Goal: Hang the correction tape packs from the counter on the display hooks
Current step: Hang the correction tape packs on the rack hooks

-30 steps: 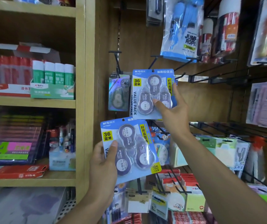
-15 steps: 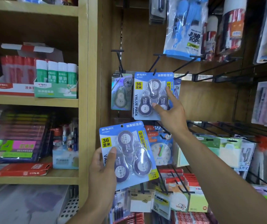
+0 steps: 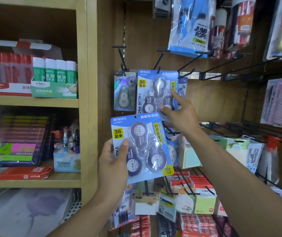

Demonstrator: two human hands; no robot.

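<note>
Dim warm light, soft blur, glare on plastic, wide-angle edges

at the frame's left a wooden shelf unit (image 3: 83, 103) carries glue stick boxes (image 3: 34, 88) on its upper board and a red box (image 3: 17, 173) below, while right of it wall hooks (image 3: 159, 62) hold a blue tape pack (image 3: 154, 93).
</note>
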